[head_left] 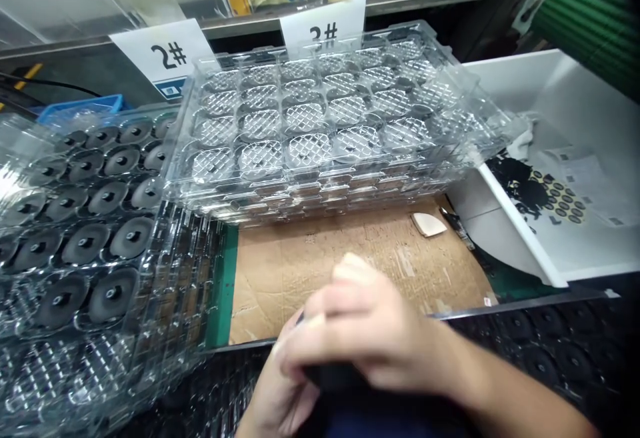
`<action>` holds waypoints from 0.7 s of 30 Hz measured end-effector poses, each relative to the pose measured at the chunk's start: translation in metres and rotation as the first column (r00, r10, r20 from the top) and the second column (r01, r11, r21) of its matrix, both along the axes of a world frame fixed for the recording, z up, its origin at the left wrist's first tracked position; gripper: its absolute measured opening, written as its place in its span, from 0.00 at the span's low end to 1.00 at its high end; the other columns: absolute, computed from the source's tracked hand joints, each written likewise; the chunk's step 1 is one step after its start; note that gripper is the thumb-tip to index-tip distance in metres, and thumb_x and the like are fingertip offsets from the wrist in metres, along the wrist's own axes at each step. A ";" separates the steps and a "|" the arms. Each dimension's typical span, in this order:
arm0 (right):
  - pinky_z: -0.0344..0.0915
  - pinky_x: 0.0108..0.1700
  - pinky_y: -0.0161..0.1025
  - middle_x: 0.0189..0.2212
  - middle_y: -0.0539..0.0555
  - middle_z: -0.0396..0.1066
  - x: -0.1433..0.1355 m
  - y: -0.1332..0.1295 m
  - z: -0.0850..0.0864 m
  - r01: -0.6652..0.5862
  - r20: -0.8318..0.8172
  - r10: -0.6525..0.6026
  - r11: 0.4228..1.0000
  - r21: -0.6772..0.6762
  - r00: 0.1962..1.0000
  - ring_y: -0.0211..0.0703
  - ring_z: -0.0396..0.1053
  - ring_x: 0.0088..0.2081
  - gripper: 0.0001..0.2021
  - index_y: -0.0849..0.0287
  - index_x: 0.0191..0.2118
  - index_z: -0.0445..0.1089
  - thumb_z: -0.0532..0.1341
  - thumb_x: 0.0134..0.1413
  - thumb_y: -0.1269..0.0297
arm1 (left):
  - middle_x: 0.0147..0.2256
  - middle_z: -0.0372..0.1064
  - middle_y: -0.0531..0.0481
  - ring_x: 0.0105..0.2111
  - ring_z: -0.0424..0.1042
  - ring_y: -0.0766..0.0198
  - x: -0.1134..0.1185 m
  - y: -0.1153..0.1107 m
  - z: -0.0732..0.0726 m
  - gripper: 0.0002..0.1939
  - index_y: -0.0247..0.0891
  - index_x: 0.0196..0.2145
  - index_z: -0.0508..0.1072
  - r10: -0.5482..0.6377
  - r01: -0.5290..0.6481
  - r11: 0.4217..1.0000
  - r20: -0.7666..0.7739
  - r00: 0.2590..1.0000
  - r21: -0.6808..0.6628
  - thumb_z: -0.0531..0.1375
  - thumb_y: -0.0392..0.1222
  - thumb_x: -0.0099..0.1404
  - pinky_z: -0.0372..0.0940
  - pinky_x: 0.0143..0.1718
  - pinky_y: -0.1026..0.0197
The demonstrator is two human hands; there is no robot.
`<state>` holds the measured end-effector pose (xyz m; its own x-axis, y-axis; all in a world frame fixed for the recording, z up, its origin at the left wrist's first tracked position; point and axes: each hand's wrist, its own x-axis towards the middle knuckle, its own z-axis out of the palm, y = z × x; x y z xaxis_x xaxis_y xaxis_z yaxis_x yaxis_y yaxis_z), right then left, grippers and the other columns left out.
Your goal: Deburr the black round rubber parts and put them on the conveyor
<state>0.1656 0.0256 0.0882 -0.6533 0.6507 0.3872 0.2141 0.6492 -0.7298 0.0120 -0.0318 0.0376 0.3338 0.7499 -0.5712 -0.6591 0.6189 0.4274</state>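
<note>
My right hand (375, 331) is in the lower middle, blurred, its fingers curled over my left hand (280, 388). Between the two hands a black piece (333, 377) shows in part; its shape is mostly covered by my fingers. Both hands are closed around it, above the near edge of a brown cardboard sheet (320, 258). To their left, a stack of clear plastic trays (165, 305) carries black rounded parts (83, 241), each with a small stud in its middle.
Another stack of clear trays (310, 151) stands at the back, its top pockets crosshatched. A white bin (520, 225) with black scraps is at right. A beige wedge (429, 224) and a dark narrow tool (457, 227) lie on the cardboard. A green ribbed hose (590, 18) hangs top right.
</note>
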 end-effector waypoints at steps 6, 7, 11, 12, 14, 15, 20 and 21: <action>0.62 0.41 0.36 0.40 0.52 0.71 0.022 0.005 -0.050 0.487 0.240 -0.425 0.792 -0.368 0.873 0.39 0.67 0.40 0.11 0.55 0.45 0.68 0.52 0.60 0.69 | 0.45 0.72 0.46 0.43 0.72 0.51 -0.002 0.004 0.009 0.25 0.43 0.45 0.72 -0.085 0.068 0.993 0.186 0.979 0.097 0.67 0.46 0.48 0.68 0.42 0.59; 0.63 0.42 0.37 0.41 0.53 0.71 0.022 -0.001 -0.063 0.496 0.274 -0.416 0.776 -0.390 0.867 0.40 0.68 0.41 0.12 0.55 0.45 0.68 0.51 0.60 0.69 | 0.45 0.73 0.46 0.43 0.72 0.52 -0.003 0.005 0.009 0.23 0.43 0.46 0.72 -0.084 0.065 0.992 0.192 0.978 0.104 0.66 0.44 0.50 0.68 0.42 0.59; 0.66 0.41 0.40 0.38 0.54 0.73 0.019 -0.024 -0.107 0.448 0.314 -0.334 0.781 -0.435 0.889 0.42 0.70 0.40 0.11 0.58 0.42 0.70 0.53 0.56 0.71 | 0.45 0.73 0.46 0.42 0.73 0.53 -0.007 0.007 0.007 0.22 0.43 0.46 0.72 -0.078 0.057 0.992 0.196 0.977 0.109 0.66 0.42 0.51 0.69 0.41 0.59; 0.66 0.41 0.40 0.37 0.54 0.73 0.019 -0.026 -0.111 0.442 0.316 -0.326 0.782 -0.439 0.891 0.42 0.70 0.39 0.11 0.58 0.41 0.70 0.53 0.56 0.72 | 0.45 0.72 0.46 0.42 0.73 0.52 -0.007 0.007 0.006 0.23 0.43 0.46 0.71 -0.083 0.062 0.992 0.202 0.976 0.111 0.66 0.42 0.51 0.69 0.41 0.59; 0.65 0.42 0.41 0.38 0.55 0.72 0.023 -0.025 -0.103 0.459 0.312 -0.349 0.773 -0.437 0.884 0.43 0.69 0.40 0.11 0.59 0.42 0.70 0.52 0.57 0.70 | 0.45 0.72 0.46 0.42 0.72 0.51 -0.007 0.007 0.006 0.26 0.42 0.47 0.71 -0.096 0.072 0.991 0.220 0.971 0.115 0.67 0.43 0.49 0.69 0.41 0.59; 0.64 0.43 0.41 0.39 0.55 0.72 0.026 -0.022 -0.092 0.477 0.293 -0.382 0.767 -0.428 0.877 0.42 0.69 0.42 0.11 0.58 0.43 0.69 0.52 0.59 0.69 | 0.45 0.72 0.46 0.42 0.73 0.52 -0.006 0.008 0.006 0.26 0.41 0.47 0.71 -0.104 0.079 0.990 0.226 0.968 0.116 0.67 0.43 0.49 0.69 0.40 0.59; 0.58 0.35 0.37 0.34 0.51 0.71 0.024 -0.009 -0.007 0.203 0.042 -0.202 0.979 -0.029 0.979 0.37 0.63 0.32 0.11 0.54 0.46 0.68 0.52 0.61 0.69 | 0.35 0.75 0.44 0.34 0.74 0.57 0.001 0.008 0.005 0.27 0.34 0.42 0.73 -0.190 0.166 0.978 0.218 0.957 0.124 0.67 0.50 0.46 0.69 0.34 0.63; 0.55 0.31 0.37 0.30 0.50 0.70 0.021 -0.007 0.006 0.091 0.074 -0.097 0.993 0.074 0.993 0.37 0.60 0.28 0.11 0.56 0.45 0.69 0.52 0.61 0.68 | 0.32 0.75 0.44 0.32 0.74 0.58 0.002 0.008 0.004 0.25 0.32 0.40 0.74 -0.207 0.185 0.975 0.210 0.955 0.121 0.67 0.50 0.47 0.69 0.33 0.63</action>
